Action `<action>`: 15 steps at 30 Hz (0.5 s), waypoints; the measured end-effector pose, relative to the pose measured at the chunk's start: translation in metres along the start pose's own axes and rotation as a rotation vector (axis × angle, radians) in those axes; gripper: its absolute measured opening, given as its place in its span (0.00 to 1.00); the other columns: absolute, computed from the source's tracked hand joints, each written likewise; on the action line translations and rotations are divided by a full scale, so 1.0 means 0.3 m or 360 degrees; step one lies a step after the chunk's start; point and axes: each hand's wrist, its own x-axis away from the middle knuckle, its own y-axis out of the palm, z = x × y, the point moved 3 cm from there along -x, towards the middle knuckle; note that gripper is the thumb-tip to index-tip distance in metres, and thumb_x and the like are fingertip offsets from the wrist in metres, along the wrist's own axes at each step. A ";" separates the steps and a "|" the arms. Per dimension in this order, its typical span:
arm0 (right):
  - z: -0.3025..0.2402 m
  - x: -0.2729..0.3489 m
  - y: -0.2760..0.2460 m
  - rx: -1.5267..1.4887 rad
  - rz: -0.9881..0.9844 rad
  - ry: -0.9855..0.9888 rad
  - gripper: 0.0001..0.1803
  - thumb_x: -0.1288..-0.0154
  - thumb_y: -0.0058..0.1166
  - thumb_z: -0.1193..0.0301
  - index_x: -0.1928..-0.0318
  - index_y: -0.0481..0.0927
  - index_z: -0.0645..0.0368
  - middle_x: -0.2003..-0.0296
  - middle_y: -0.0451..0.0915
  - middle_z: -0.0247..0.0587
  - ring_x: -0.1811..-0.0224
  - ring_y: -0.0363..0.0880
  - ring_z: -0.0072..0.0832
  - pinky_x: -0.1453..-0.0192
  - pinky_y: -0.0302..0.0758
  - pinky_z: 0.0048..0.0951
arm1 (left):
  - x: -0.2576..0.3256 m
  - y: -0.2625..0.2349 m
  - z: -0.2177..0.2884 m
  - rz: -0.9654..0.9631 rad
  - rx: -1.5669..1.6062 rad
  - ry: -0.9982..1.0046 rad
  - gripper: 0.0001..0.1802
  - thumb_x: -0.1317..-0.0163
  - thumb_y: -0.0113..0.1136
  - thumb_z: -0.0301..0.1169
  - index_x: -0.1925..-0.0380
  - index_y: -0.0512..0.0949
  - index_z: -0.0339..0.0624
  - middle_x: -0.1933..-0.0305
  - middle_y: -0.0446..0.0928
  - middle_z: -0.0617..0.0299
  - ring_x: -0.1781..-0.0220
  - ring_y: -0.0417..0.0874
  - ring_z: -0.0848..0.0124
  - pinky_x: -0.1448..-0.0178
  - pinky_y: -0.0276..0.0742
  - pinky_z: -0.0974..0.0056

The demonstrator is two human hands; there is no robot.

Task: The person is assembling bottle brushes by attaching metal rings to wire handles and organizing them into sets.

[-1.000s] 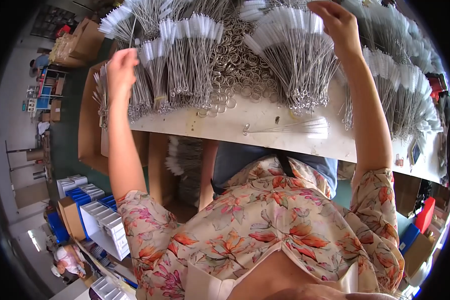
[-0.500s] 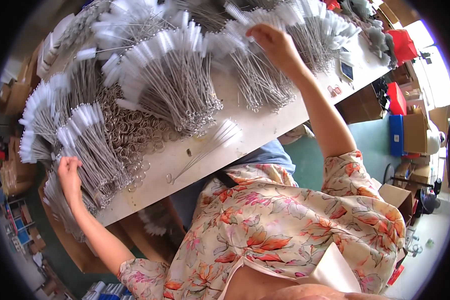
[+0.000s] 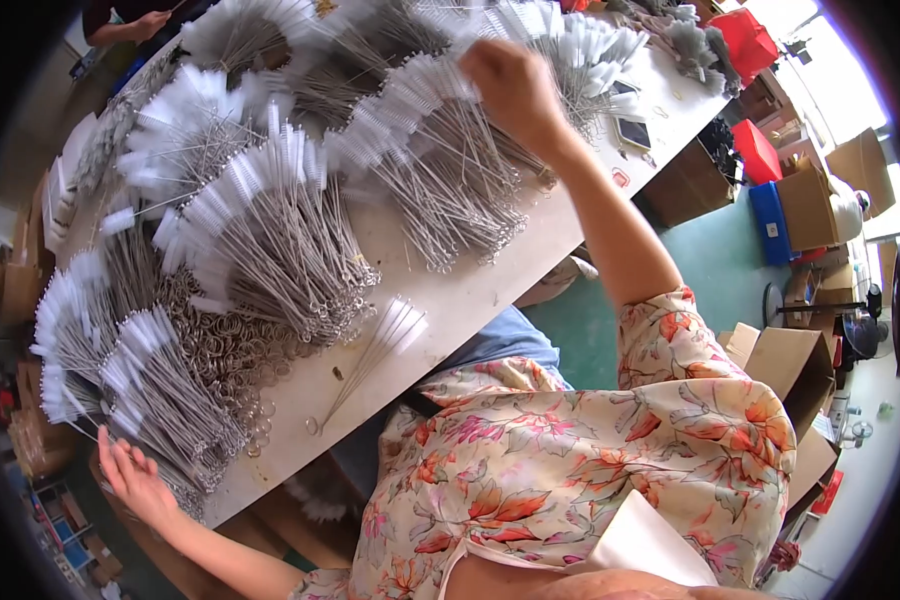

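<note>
Thin wire bottle brushes with white bristle heads and small wire loops lie in big heaps on the white table (image 3: pixel 270 470). My left hand (image 3: pixel 138 480) is at the table's left edge, fingers spread, beside a bundle of brushes (image 3: pixel 175 400); nothing shows in it. Over the far brush heaps hangs my right hand (image 3: pixel 515 95), its fingers curled and smeared by motion, so I cannot see whether they hold anything. The nearest heap below it is a pile of brushes (image 3: pixel 450 190). A few loose brushes (image 3: pixel 370 350) fan out near the front edge, their loops at a metal ring (image 3: pixel 314 426).
Many metal rings (image 3: pixel 220 345) are heaped between the brush bundles. A phone (image 3: pixel 633 133) lies at the table's right end. Cardboard boxes (image 3: pixel 700 175) and a blue bin (image 3: pixel 769 222) stand on the green floor to the right. Another person's hand (image 3: pixel 150 25) shows at the far left.
The whole view has shifted, with the table turned a little. My left hand's curled fingers have spread apart. My right hand stays above the far brushes, its fingers now blurred.
</note>
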 end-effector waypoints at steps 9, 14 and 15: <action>0.245 0.015 -0.076 0.0441 -0.0425 0.0266 0.13 0.45 0.57 0.59 0.65 0.82 0.52 0.74 0.79 0.38 0.72 0.77 0.32 0.65 0.72 0.32 | 0.129 0.026 -0.108 -0.0105 0.0286 -0.0378 0.17 0.33 0.46 0.36 0.54 0.72 0.32 0.73 0.66 0.70 0.83 0.56 0.89 0.86 0.47 0.81; 0.333 0.001 -0.097 0.0382 -0.0366 0.0389 0.14 0.42 0.51 0.57 0.68 0.82 0.52 0.68 0.80 0.38 0.66 0.79 0.37 0.61 0.74 0.37 | 0.153 0.185 -0.127 -0.0222 0.0697 -0.0496 0.15 0.34 0.49 0.37 0.59 0.73 0.34 0.71 0.65 0.69 0.75 0.61 0.83 0.78 0.54 0.79; 0.326 -0.023 -0.115 0.0417 -0.0302 0.0457 0.14 0.42 0.50 0.57 0.68 0.81 0.53 0.68 0.80 0.39 0.66 0.78 0.40 0.61 0.73 0.39 | 0.173 0.240 -0.095 -0.0226 0.0668 -0.0451 0.15 0.34 0.48 0.37 0.62 0.74 0.34 0.73 0.64 0.69 0.77 0.60 0.83 0.78 0.53 0.79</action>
